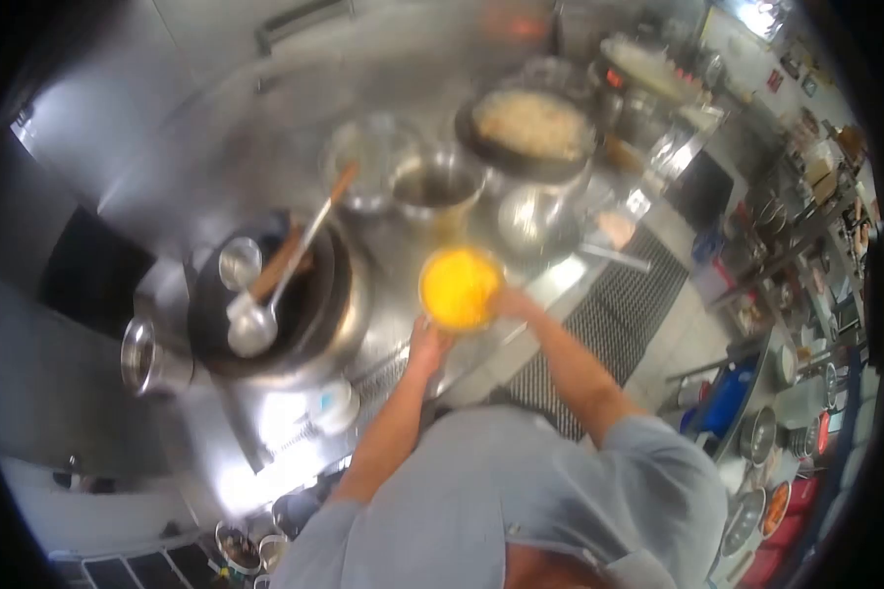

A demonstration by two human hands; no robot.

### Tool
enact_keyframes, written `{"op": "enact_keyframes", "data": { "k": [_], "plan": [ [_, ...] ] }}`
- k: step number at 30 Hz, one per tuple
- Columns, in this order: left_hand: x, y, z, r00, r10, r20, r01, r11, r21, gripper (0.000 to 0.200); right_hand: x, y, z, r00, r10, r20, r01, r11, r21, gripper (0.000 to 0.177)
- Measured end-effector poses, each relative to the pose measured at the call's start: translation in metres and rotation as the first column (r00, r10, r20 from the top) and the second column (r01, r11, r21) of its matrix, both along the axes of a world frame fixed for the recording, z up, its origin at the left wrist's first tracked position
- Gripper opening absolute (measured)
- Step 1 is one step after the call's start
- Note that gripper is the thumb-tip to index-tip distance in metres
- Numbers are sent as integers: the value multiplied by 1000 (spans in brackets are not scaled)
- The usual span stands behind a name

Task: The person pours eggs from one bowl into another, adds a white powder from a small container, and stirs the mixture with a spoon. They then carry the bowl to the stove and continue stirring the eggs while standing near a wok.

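A round bowl point(423, 294) of bright yellow food point(457, 280) is held in front of my body, over the edge of the steel cooktop. My left hand point(428, 345) is closed on its near left rim. On the bowl's right side my right hand point(506, 301) grips the rim, its fingertips blurred against the yellow. To the left, a large dark wok point(309, 329) holds a ladle point(253, 331), whose wooden-tipped handle leans up and right, and a small metal cup point(240, 263). Just beyond the bowl stands a metal pot point(437, 187).
At the back right a wide pan point(532, 123) is full of pale food. Another ladle or strainer point(530, 218) lies before it, its handle pointing right. A metal container point(143, 355) stands left of the wok. Dark matting point(619, 299) covers floor at right, beside crowded shelves point(756, 373).
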State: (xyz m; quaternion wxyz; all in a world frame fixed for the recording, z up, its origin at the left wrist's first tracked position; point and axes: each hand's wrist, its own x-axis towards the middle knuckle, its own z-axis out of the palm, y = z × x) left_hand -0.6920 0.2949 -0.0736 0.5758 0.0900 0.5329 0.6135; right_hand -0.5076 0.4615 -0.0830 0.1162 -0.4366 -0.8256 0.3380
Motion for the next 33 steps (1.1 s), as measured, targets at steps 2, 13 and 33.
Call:
{"op": "enact_keyframes", "data": {
  "k": [2,13,33],
  "plan": [
    [6,3,4,998,-44,32,43,998,53,67,3,-5,59,964,-221,-149,132,880,-456,30],
    [5,16,10,999,-42,-26,44,994,98,68,-3,-9,56,999,-18,-50,12,993,-116,31],
    [18,11,-14,998,-12,56,6,994,108,72,3,-7,42,966,253,44,-252,967,-38,36]
  ]
}}
